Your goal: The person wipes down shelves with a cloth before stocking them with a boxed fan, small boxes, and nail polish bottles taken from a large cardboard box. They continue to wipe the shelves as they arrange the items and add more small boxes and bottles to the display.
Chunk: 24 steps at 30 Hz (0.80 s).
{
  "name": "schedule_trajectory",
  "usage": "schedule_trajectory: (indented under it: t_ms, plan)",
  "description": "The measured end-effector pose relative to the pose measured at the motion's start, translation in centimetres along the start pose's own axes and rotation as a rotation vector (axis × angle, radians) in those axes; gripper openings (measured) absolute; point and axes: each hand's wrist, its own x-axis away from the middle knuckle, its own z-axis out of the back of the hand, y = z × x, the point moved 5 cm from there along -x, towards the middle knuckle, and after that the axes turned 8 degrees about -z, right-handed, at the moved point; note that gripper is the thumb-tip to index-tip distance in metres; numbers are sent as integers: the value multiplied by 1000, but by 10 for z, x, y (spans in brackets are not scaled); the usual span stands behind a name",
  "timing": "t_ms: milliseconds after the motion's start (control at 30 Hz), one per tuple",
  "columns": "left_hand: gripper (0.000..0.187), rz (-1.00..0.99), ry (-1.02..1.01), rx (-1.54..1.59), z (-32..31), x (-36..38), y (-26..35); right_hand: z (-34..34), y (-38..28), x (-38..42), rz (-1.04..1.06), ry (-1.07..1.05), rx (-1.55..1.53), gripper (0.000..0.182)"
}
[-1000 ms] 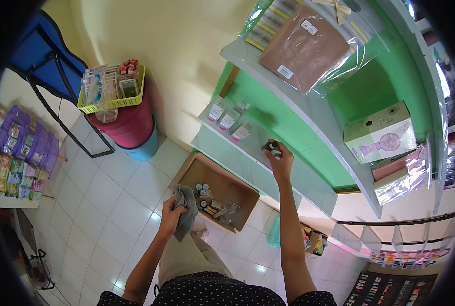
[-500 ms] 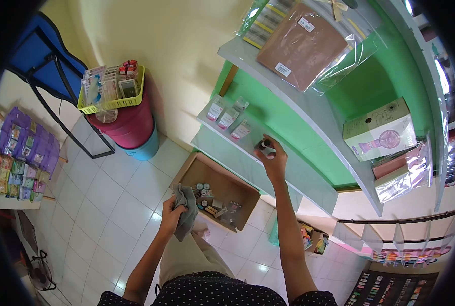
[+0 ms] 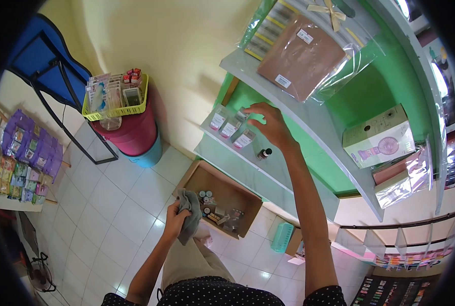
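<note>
My left hand point(image 3: 176, 220) grips a crumpled grey cloth point(image 3: 189, 224) above the edge of a cardboard box. Over the middle shelf point(image 3: 283, 171), my right hand point(image 3: 269, 125) reaches toward a group of small clear-and-white packages point(image 3: 231, 128). Its thumb and index finger are apart, the index fingertip right at the rear package point(image 3: 242, 115). A small dark bottle with a black cap point(image 3: 264, 153) stands on the same shelf, below my right wrist.
On the floor, the cardboard box point(image 3: 186, 179) holds jars and small items. A turquoise basket point(image 3: 282, 237) is to its right. A yellow basket point(image 3: 116, 113) sits on stacked pails point(image 3: 136, 137). The upper shelf carries a brown packaged item point(image 3: 304, 56) and a fan box point(image 3: 379, 137).
My right hand has let go of the small dark bottle, which now stands on the shelf, and has moved up and left to the packages. My left hand still holds the cloth.
</note>
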Motion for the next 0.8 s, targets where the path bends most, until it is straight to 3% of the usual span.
schedule_trajectory:
  t_ms: [67, 233, 433, 500, 733, 800]
  plan:
    - [23, -31, 5, -22, 2, -1, -1, -12, 4, -9, -53, -113, -59, 26]
    - [19, 55, 81, 49, 14, 7, 0, -25, 9, -24, -132, -133, -106, 23]
    - [19, 39, 88, 18, 19, -1, 2, -32, 3, -45, -134, -37, -79, 20]
    - [18, 41, 100, 27, 18, -3, 2, -33, -4, -50, -50, 79, -120, 17]
    - [19, 32, 80, 30, 19, -3, -2, -40, -8, -49, -33, 16, -174, 18]
    - [19, 36, 72, 35, 19, -2, -2, -40, -4, -47, -137, -70, -178, 18]
